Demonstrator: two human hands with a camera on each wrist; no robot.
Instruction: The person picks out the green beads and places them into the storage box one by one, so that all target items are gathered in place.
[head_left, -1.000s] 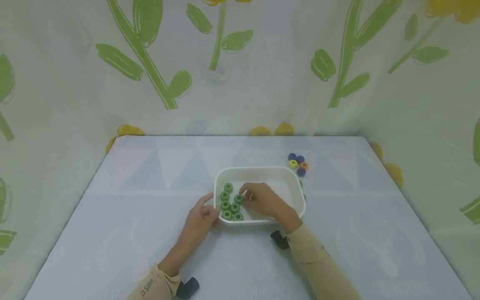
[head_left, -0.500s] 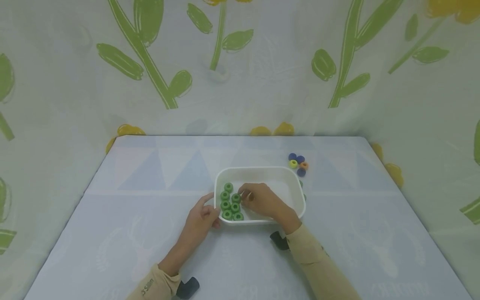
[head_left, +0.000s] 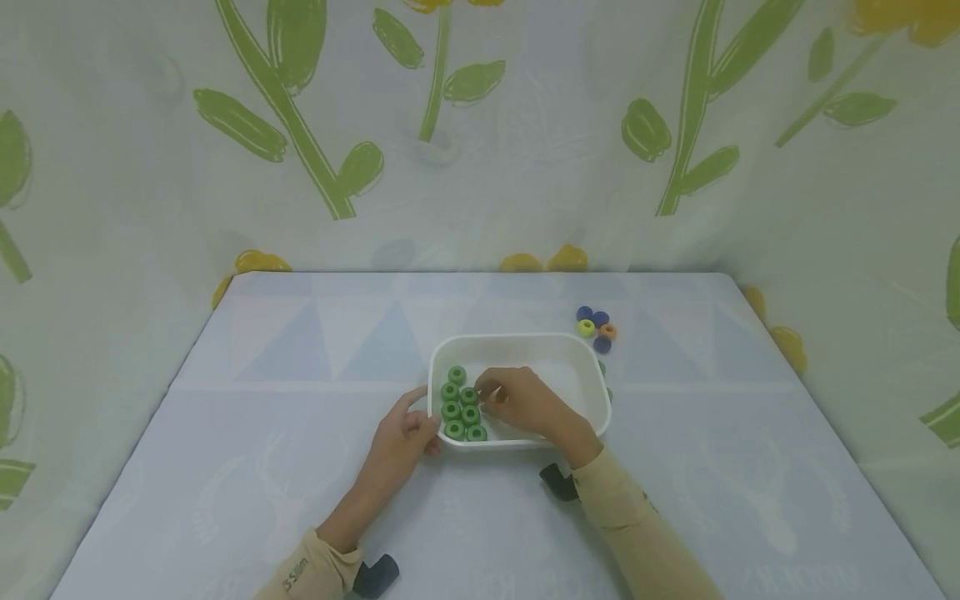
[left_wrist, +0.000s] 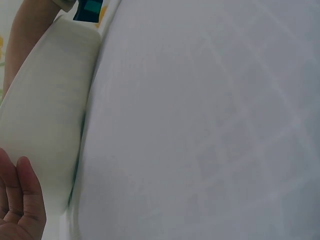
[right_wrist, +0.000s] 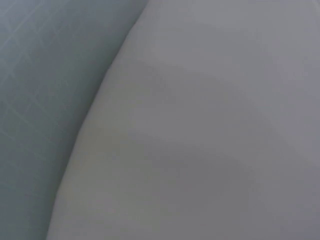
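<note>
A white tray [head_left: 495,446] lies on the table in the head view. Several green beads, each with a hole, are grouped at its left end. My left hand [head_left: 401,433] grips the tray's near left corner, thumb at the rim. The left wrist view shows the fingers of this left hand [left_wrist: 20,200] by the tray's outer wall [left_wrist: 50,115]. Inside the tray, my right hand [head_left: 528,404] has bent fingers at the right edge of a green bead [head_left: 462,397]; whether they pinch it is unclear. The right wrist view shows no fingers, only blurred pale surfaces.
Beyond the tray's right corner lie loose beads: blue [head_left: 602,344], yellow [head_left: 586,328] and orange [head_left: 608,332]. Green beads [head_left: 602,367] are partly hidden behind the right wall. Black wrist pieces [head_left: 377,577] sit by both sleeves. A flowered cloth [head_left: 525,183] hangs behind the table.
The green bead at my right fingertips has slid a little left, against the other green beads. My right hand has shifted slightly left with it. My left hand and the tray stay put.
</note>
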